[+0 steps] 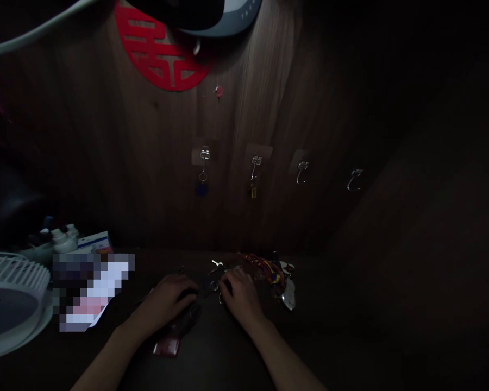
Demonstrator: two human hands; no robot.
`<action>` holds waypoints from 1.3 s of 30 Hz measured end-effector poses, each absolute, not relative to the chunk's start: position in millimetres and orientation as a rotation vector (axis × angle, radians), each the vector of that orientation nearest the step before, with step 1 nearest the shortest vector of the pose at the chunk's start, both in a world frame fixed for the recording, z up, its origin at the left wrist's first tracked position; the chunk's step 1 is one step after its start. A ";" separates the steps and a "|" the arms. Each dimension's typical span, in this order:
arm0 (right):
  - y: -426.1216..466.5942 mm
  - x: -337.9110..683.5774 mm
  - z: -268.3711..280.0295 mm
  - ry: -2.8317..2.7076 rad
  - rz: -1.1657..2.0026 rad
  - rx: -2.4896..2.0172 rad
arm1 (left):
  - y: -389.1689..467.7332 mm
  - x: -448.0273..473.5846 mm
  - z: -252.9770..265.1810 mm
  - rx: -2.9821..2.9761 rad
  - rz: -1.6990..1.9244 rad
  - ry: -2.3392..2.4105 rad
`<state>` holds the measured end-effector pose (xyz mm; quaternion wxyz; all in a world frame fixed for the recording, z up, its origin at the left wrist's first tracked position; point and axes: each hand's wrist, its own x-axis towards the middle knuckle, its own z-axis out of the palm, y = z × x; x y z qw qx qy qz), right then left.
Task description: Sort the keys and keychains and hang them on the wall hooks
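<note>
The scene is dim, so small details are hard to make out. My right hand [241,293] rests low over the dark tabletop with its fingers bent onto a small bunch of keys [217,266]. My left hand [169,296] lies to the left of it, palm down, with a gap between thumb and fingers and nothing visible in them. Below it is a dark strap-like item beside a small dark red card or tag [166,346]. Just right of my right hand, red and yellow cords [263,264] lie in a heap with a shiny silvery piece [288,296].
Four metal hooks line the wooden wall; a blue tag [201,189] hangs on the leftmost and a brass-coloured piece [253,190] on the second. A white slatted basket [16,271], white bottles [64,239] and a blurred-out lit object [93,296] stand at left.
</note>
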<state>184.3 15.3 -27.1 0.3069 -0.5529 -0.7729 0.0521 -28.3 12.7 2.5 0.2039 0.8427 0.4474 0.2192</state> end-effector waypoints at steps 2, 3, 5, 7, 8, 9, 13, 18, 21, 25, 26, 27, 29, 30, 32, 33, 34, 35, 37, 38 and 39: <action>15.2 184.8 -27.3 -2.036 0.145 -1.480 | 9.5 -32.1 8.2 2.297 0.542 1.236; 15.1 184.9 -27.3 -2.034 0.150 -1.487 | 8.0 -33.5 10.5 2.270 0.507 1.238; 15.0 185.1 -27.0 -2.035 0.159 -1.493 | 5.6 -35.3 12.9 2.227 0.446 1.259; 15.0 185.2 -26.5 -2.033 0.157 -1.496 | 4.7 -36.0 12.5 2.211 0.411 1.275; 15.1 185.1 -26.1 -2.032 0.154 -1.497 | 4.7 -36.1 11.7 2.213 0.404 1.275; 15.2 185.1 -25.8 -2.032 0.151 -1.495 | 5.1 -36.2 10.7 2.217 0.403 1.271; 16.1 185.0 -25.6 -2.039 0.156 -1.477 | 7.1 -36.3 9.2 2.228 0.420 1.236; 17.2 185.4 -28.0 -2.039 0.168 -1.459 | 6.7 -34.9 14.9 2.226 0.500 1.228; 17.0 185.7 -27.2 -2.008 0.177 -1.450 | 7.8 -33.9 15.8 2.216 0.575 1.222; 16.7 185.5 -23.9 -1.943 0.275 -1.439 | 12.9 -30.7 8.6 2.272 0.703 1.262; 16.9 185.2 -23.5 -1.912 0.327 -1.430 | 13.9 -29.0 6.2 2.295 0.733 1.264; 17.2 184.8 -23.3 -1.870 0.395 -1.418 | 14.5 -26.7 4.1 2.314 0.761 1.262; 18.1 183.6 -24.0 -1.774 0.546 -1.381 | 14.2 -20.7 1.2 2.340 0.805 1.239; 18.5 182.9 -24.7 -1.731 0.610 -1.358 | 13.3 -17.2 0.6 2.352 0.817 1.217; 19.2 181.6 -26.3 -1.668 0.680 -1.322 | 11.2 -10.2 0.2 2.377 0.823 1.168; 19.4 181.0 -26.9 -1.651 0.697 -1.310 | 10.4 -7.0 0.1 2.389 0.824 1.148; 19.5 180.6 -27.2 -1.638 0.711 -1.301 | 9.8 -4.2 0.0 2.397 0.824 1.131; 19.5 180.1 -27.3 -1.626 0.730 -1.291 | 9.6 -2.0 -0.4 2.403 0.825 1.117; 19.2 179.3 -26.4 -1.594 0.789 -1.263 | 10.3 0.8 -1.7 2.406 0.833 1.097; 19.0 178.9 -25.4 -1.571 0.828 -1.245 | 10.9 1.4 -2.5 2.403 0.843 1.090; 18.8 178.4 -24.2 -1.540 0.870 -1.227 | 11.4 1.5 -3.2 2.400 0.855 1.086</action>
